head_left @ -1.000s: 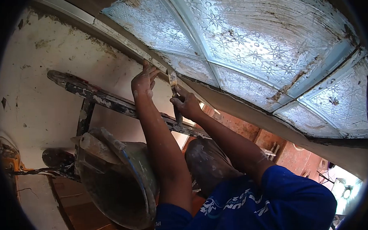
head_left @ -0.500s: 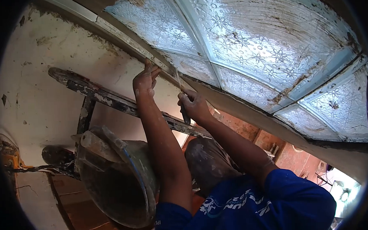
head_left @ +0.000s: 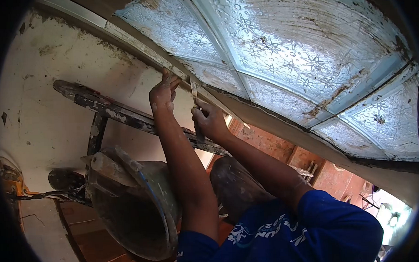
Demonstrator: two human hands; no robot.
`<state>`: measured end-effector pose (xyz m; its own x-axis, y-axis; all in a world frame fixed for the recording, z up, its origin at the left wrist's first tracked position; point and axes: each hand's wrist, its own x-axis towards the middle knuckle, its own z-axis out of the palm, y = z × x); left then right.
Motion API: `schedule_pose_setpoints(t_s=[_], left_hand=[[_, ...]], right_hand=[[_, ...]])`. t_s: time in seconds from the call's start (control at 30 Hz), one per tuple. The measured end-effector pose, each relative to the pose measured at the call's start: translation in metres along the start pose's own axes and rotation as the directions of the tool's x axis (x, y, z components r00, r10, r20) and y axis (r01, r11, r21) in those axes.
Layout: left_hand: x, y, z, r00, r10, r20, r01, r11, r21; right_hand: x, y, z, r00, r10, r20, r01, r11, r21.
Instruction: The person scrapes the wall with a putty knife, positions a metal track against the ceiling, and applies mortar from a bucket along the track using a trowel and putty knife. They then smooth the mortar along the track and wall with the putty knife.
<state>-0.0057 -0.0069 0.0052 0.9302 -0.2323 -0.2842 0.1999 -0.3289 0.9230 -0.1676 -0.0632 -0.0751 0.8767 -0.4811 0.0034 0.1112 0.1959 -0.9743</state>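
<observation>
Fingers of the right hand are wrapped around the dark handle of a flat-bladed tool, while those of the left hand are slightly apart, tips against a long strip. I see the tool's narrow, pale blade, stained and smeared, meeting the strip just beside the left hand. The strip is straight, whitish and blotched, slanting along the edge of a scuffed cream wall. On its other side I have a window of patterned glass in pale blue bars, streaked with brown. Below the left arm I make out a paint-spattered dark frame and a grimy bucket, with reddish surfaces farther off.
</observation>
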Motion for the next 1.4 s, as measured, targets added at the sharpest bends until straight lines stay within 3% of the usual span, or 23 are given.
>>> schedule_pose_setpoints(t_s=[0.1,0.23,0.33,0.47,0.67,0.77,0.87,0.97,1.13,1.27,1.4], left_hand=[[-0.003,0.001,-0.001,1.000,-0.023,0.006,0.023,1.000,-0.015],[0.001,-0.003,-0.001,0.999,-0.020,0.034,0.021,0.999,-0.040],[0.004,-0.003,-0.001,0.998,0.001,0.057,0.001,0.999,-0.042],[-0.002,-0.002,0.004,0.998,0.020,0.057,-0.017,0.998,-0.057],[0.014,-0.012,0.000,0.995,0.084,0.050,-0.080,0.993,-0.085],[0.016,-0.014,0.006,0.989,0.125,-0.074,-0.136,0.977,-0.163],[0.017,-0.015,0.006,0.988,0.131,-0.076,-0.145,0.966,-0.215],[0.025,-0.019,0.005,0.995,0.102,-0.012,-0.102,0.990,-0.092],[0.003,-0.005,0.007,0.993,0.104,-0.056,-0.108,0.991,-0.078],[0.014,-0.006,0.005,0.998,0.045,-0.037,-0.047,0.998,-0.029],[0.038,-0.024,0.003,0.994,0.101,0.030,-0.099,0.994,-0.055]], right_hand=[[-0.023,-0.007,-0.009,0.989,0.151,-0.007,-0.148,0.978,0.146],[-0.024,-0.035,-0.053,0.886,0.390,0.252,-0.449,0.858,0.251],[-0.026,-0.069,-0.066,0.890,0.425,0.163,-0.427,0.904,-0.023],[-0.006,-0.075,-0.078,0.861,0.459,0.220,-0.382,0.868,-0.317],[0.016,-0.070,-0.071,0.884,0.429,0.187,-0.353,0.874,-0.333],[0.026,-0.082,-0.062,0.898,0.405,0.173,-0.318,0.867,-0.384],[0.038,-0.086,-0.058,0.899,0.405,0.165,-0.289,0.834,-0.470],[0.052,-0.091,-0.054,0.872,0.469,0.141,-0.317,0.759,-0.569],[0.058,-0.110,-0.038,0.873,0.476,0.107,-0.327,0.732,-0.598],[0.062,-0.115,-0.038,0.883,0.428,0.191,-0.190,0.699,-0.690],[0.043,-0.134,-0.047,0.906,0.368,0.207,-0.131,0.710,-0.692]])
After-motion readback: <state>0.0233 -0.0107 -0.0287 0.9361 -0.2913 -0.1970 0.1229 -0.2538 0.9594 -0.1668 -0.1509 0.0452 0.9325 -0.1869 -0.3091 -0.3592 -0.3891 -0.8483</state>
